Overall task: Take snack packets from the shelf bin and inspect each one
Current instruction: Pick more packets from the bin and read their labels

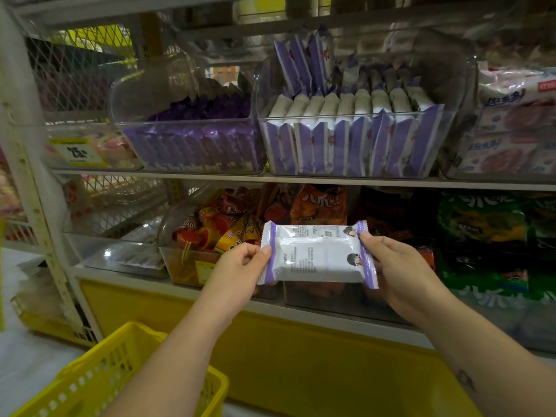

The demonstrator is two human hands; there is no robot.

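While both hands pinch one packet (pixel 316 254) between them, it sits flat and level in front of the lower shelf (pixel 301 311), printed back side facing the camera. Left hand (pixel 240 266) grips the left purple crimped edge, thumb on top, fingers curled behind. Right hand (pixel 400 272) grips the right crimped edge, thumb tip on the upper right corner, fingers behind the wrap. Packet is white with purple end seals, small print and two small cartoon faces near the right end.

Directly behind the packet: clear bins on the lower shelf with orange and red snack bags (pixel 222 227), and green bags (pixel 484 236) toward the shelf's right end.

Upper shelf, above the hands: a clear bin (pixel 355 142) packed with upright white-and-purple packets of the same look, a few standing taller at its back left. Just left of it, a second clear bin (pixel 192 145) of darker purple packets. A yellow price tag (pixel 78 153) sits at the left end of that shelf.

Yellow basket (pixel 120 377) at bottom left, below the left forearm.
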